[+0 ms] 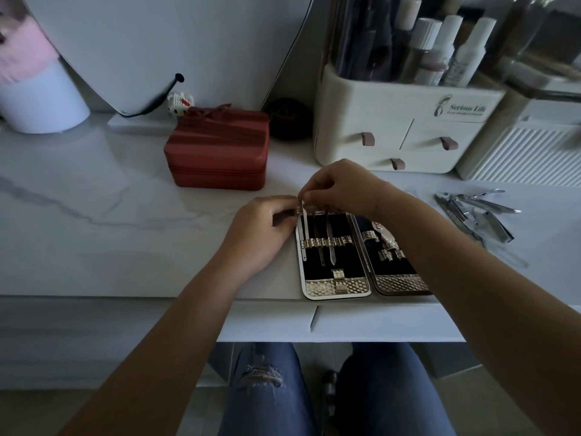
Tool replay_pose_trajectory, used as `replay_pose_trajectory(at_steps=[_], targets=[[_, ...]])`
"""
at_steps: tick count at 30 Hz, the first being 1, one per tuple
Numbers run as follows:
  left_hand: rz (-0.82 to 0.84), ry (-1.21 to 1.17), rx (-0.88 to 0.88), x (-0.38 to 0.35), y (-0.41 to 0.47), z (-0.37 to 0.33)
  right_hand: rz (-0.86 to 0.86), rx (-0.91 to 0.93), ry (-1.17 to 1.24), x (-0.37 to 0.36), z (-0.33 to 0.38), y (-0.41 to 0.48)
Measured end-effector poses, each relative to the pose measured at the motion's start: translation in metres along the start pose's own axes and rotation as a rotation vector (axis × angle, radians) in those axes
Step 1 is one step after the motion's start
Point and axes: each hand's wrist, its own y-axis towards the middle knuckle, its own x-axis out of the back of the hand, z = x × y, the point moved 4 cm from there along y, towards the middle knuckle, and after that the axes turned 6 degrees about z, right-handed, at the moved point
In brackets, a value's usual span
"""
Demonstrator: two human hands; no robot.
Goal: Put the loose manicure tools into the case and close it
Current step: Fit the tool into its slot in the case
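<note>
- Looking down from the head view, the case [336,289] lies open and flat at the table's [94,190] front edge, both halves side by side.
- Right hand [342,187]: fingertips pinched together on the top end of a thin tool [304,229]. The tool sits under the strap in the leftmost slot of the case's left half, so this looks like the seating of that piece.
- Left hand [261,229]: fingers curled in on the case's far left corner, seemingly steadying it.
- Done so far, as I judge it: two more slim tools [327,243] sit under the same strap beside the held one, and a nipper [385,236] is in the right half, partly hidden by the right forearm.
- Left to do: a heap of loose tools [474,212], clippers among them, lies near the table's right edge, well apart from the case. Several strap loops show nothing in them, and the case is not yet closed. Roughly the halfway mark.
- Also there: a red pouch [217,149] and a cream organiser [402,133] along the back edge.
</note>
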Motion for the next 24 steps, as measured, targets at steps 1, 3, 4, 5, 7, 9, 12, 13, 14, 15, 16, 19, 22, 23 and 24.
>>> replay_pose_trajectory(at_steps=[1,3,4,5,7,9,12,13,14,15,16,19,22,23,24], targets=[[-0.001,0.002,-0.003,0.000,0.000,0.000,0.005,0.035,-0.089,0.001,0.002,-0.003],[-0.004,0.017,-0.005,0.000,0.001,0.001,0.040,0.096,-0.212,0.003,0.005,-0.010],[-0.006,0.026,-0.007,0.000,0.001,0.002,0.061,0.118,-0.261,0.002,0.005,-0.013],[-0.007,0.035,-0.009,-0.001,0.001,0.002,0.082,0.132,-0.307,0.001,0.005,-0.015],[-0.014,0.051,-0.004,-0.001,0.001,0.004,0.118,0.141,-0.367,-0.002,0.000,-0.018],[-0.022,0.054,0.002,-0.001,0.001,0.005,0.140,0.144,-0.363,-0.004,-0.004,-0.021],[-0.030,0.064,0.015,-0.001,0.002,0.006,0.143,0.147,-0.298,-0.005,-0.007,-0.025],[-0.033,0.064,0.017,-0.001,0.002,0.006,0.147,0.147,-0.288,-0.005,-0.007,-0.026],[-0.033,0.060,0.015,-0.001,0.002,0.006,0.154,0.150,-0.285,-0.006,-0.007,-0.026],[-0.030,0.057,0.011,-0.001,0.002,0.006,0.160,0.154,-0.286,-0.006,-0.007,-0.026],[-0.027,0.058,0.009,-0.001,0.002,0.005,0.166,0.159,-0.285,-0.005,-0.007,-0.027],[-0.025,0.068,0.017,-0.001,0.002,0.005,0.187,0.174,-0.256,-0.004,-0.005,-0.030],[-0.022,0.073,0.030,-0.002,0.002,0.006,0.200,0.192,-0.232,-0.004,-0.004,-0.033],[-0.019,0.068,0.030,-0.002,0.002,0.006,0.191,0.192,-0.217,-0.003,-0.004,-0.034],[-0.017,0.062,0.029,-0.002,0.002,0.006,0.166,0.190,-0.193,-0.002,-0.005,-0.037]])
